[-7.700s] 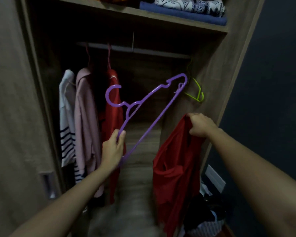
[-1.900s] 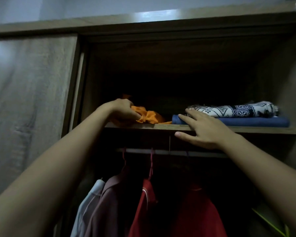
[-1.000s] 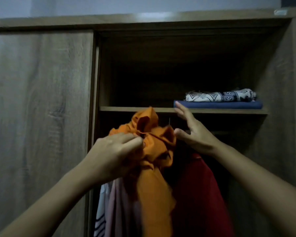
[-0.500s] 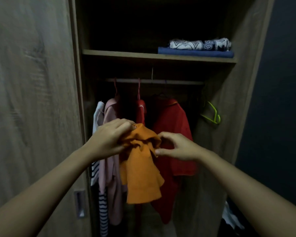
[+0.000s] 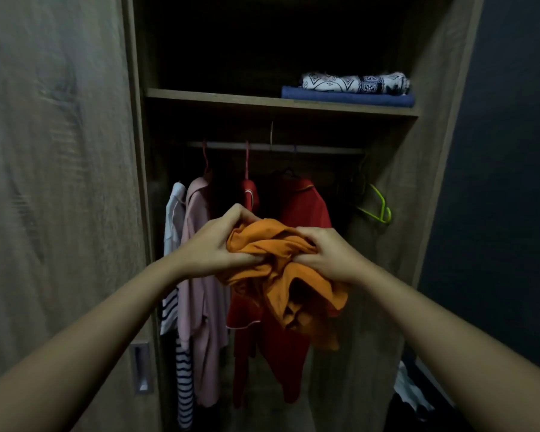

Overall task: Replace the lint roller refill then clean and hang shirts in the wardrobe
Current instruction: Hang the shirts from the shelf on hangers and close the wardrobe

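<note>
Orange cloth, soft and crumpled into a loose bundle, fills both sets of fingers. The left hand (image 5: 212,251) grips the orange shirt (image 5: 281,266) at its upper left fold, fingers curled over it. The right hand (image 5: 328,257) clutches the opposite fold. The garment is held in the air between them, in front of the open wardrobe, with its lower part drooping below the knuckles. The step in hand looks like opening the shirt out for cleaning and hanging. To do that well, I judge the fingers should work along the cloth to the collar or shoulder seams, then draw apart and shake it so it falls flat rather than twisted. Just beyond the fingertips hang two red shirts (image 5: 303,207). Left of them are a pale pink shirt (image 5: 197,275) and a white shirt with dark stripes (image 5: 172,219), all under a metal rail (image 5: 325,149) above the hands. Up and right of the right hand hangs a bare lime-green plastic hanger (image 5: 376,207), likely the one to use; what it hooks on is too dark to tell. Higher up, a wooden shelf (image 5: 215,97) carries a folded blue cloth (image 5: 346,99) under a black-and-white patterned one (image 5: 353,84). Far left stands a wood-grain door (image 5: 60,182) with a recessed metal handle (image 5: 141,369), and far right is a dark blue wall (image 5: 512,182).
</note>
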Demonstrator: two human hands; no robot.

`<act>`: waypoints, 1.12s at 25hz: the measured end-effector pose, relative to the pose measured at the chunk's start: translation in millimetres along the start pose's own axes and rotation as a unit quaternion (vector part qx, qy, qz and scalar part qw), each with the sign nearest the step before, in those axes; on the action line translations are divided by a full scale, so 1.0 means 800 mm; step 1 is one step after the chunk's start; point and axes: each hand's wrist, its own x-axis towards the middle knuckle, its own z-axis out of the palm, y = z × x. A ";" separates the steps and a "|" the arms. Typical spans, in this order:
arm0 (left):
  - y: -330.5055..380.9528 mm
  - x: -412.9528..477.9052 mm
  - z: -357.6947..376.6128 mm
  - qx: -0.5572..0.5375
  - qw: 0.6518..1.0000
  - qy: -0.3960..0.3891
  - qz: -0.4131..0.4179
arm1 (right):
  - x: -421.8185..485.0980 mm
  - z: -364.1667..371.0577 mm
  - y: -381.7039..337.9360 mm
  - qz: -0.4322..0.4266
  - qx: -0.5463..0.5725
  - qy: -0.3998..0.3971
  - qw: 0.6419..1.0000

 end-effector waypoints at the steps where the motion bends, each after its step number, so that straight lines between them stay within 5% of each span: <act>1: 0.000 -0.004 -0.004 -0.051 0.998 -0.026 -0.033 | -0.002 -0.005 0.002 0.025 0.026 0.005 0.999; 5: -0.013 -0.021 -0.007 -0.188 0.979 -0.026 -0.078 | -0.008 -0.019 0.016 0.127 0.113 0.027 0.985; 13: -0.018 -0.013 -0.007 -0.123 0.967 0.197 -0.108 | -0.021 -0.034 0.033 0.183 0.158 0.039 0.970; 17: -0.013 -0.012 -0.026 -0.301 0.935 0.124 -0.143 | -0.030 -0.040 0.049 0.207 0.167 0.047 0.963; 19: -0.009 -0.011 -0.033 -0.149 0.977 0.096 -0.117 | -0.033 -0.037 0.060 0.234 0.155 0.045 0.959; 21: 0.002 -0.003 -0.028 0.048 0.985 0.154 -0.061 | -0.032 -0.032 0.064 0.261 0.104 0.030 0.959; 24: 0.023 0.021 -0.003 0.111 0.969 0.221 -0.015 | -0.025 -0.020 0.055 0.229 0.079 0.018 0.970; 28: 0.034 0.052 0.043 0.127 0.955 0.240 -0.116 | -0.038 0.021 0.028 0.181 0.159 -0.059 0.969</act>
